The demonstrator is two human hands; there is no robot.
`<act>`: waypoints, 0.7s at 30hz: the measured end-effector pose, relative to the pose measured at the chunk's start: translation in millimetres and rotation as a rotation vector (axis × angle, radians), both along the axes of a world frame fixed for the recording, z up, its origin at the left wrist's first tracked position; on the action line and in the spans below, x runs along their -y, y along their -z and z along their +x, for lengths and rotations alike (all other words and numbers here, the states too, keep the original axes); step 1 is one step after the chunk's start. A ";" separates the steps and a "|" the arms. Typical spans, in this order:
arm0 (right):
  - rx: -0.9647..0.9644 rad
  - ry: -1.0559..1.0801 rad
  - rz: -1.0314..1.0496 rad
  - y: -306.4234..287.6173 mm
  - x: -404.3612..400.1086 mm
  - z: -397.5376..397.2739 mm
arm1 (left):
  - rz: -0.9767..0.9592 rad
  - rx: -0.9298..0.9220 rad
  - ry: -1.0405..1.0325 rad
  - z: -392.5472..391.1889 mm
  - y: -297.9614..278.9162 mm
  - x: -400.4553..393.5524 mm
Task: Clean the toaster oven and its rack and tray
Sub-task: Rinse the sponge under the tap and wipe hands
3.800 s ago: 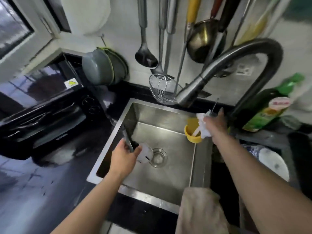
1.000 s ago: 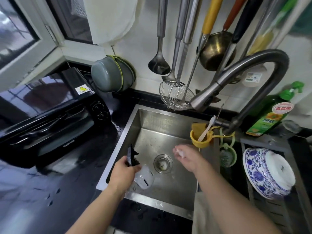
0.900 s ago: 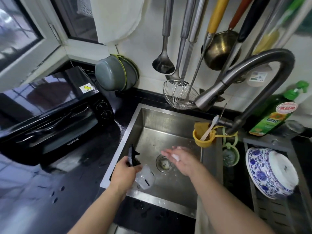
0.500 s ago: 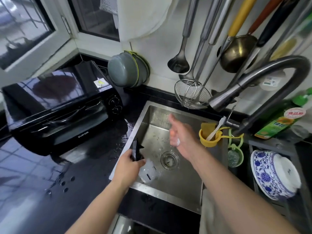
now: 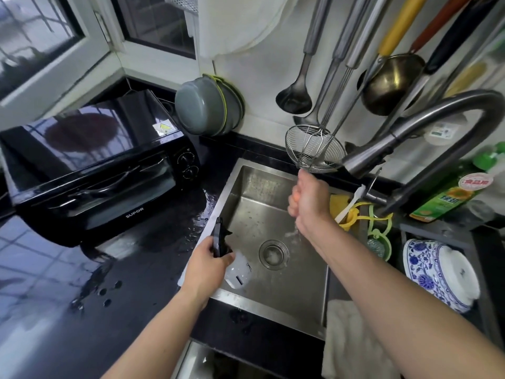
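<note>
The person's left hand (image 5: 208, 265) grips the black trigger head of a clear plastic spray bottle (image 5: 237, 272), held over the near-left corner of the stainless steel sink (image 5: 247, 184), w/ the bottle body hanging just right of the hand. The right hand (image 5: 308, 199) is raised above the basin w/ fingers curled in, under the mouth of the dark curved pull-down faucet (image 5: 382, 151); whether it pinches anything can't be told, since the palm side is hidden. Water looks to drip below its wrist toward the round drain (image 5: 273, 254), though that's blurred. The black glass-door toaster oven (image 5: 93, 170) sits well left of the left hand on the wet black countertop (image 5: 82, 310), door closed. Its rack & tray aren't visible from here, so their state is unknown. Judged from this, the job is at an early or middle stage: sprayer in hand, puddles and drops near the oven, but no wiping under way. Probably left: spraying or wiping the oven, plus rack & tray.
</note>
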State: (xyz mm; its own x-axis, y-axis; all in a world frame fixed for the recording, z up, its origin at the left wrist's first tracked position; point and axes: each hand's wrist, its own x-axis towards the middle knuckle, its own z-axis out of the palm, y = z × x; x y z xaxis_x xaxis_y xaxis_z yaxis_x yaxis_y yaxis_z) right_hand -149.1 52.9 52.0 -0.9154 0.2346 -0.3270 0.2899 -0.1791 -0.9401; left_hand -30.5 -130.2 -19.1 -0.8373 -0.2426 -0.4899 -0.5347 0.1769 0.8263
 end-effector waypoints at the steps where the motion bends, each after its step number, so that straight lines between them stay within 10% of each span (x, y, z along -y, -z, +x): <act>1: -0.015 0.011 -0.025 -6.1 0.3 -0.8 | -0.003 -0.008 -0.002 -0.9 -1.2 -0.1; 7: -0.297 -0.125 -0.102 -18.5 -10.4 2.5 | -0.029 -0.060 0.033 -5.2 -14.6 2.0; 12: 0.426 -0.432 0.263 139.0 -52.6 66.6 | -0.059 -0.069 0.088 -2.4 -9.8 2.8; 16: 0.413 -0.143 -0.260 131.3 -88.7 90.9 | -0.067 -0.095 0.138 -4.4 -6.5 -6.8; 21: 0.296 -0.031 -0.131 72.6 -132.5 113.5 | -0.017 -0.155 0.338 -16.7 -34.7 -52.0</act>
State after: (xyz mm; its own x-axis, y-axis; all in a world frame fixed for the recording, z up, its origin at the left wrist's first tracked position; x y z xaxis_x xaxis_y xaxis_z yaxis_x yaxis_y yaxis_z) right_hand -35.6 185.4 -20.6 -0.7819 0.1466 -0.6060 0.5547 -0.2801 -0.7835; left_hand -47.2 -78.2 15.7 -0.9354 0.0531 -0.3496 -0.3129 0.3362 0.8883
